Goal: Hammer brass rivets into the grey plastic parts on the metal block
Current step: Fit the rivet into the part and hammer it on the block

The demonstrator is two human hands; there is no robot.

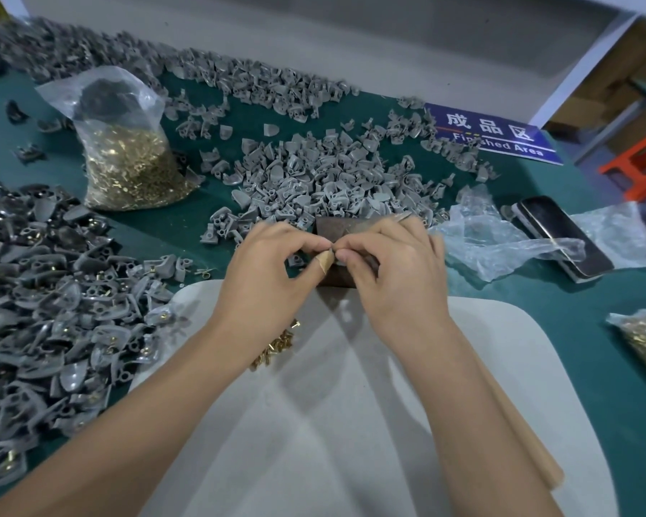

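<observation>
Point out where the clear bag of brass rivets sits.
In the head view, the bag of brass rivets stands at the upper left of the green table, left of the central pile of grey plastic parts.

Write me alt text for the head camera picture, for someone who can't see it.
Two hands, left hand and right hand, pinch a small grey part over a metal block on a green table. Piles of grey plastic parts, loose brass rivets and a bag of rivets surround them.
</observation>
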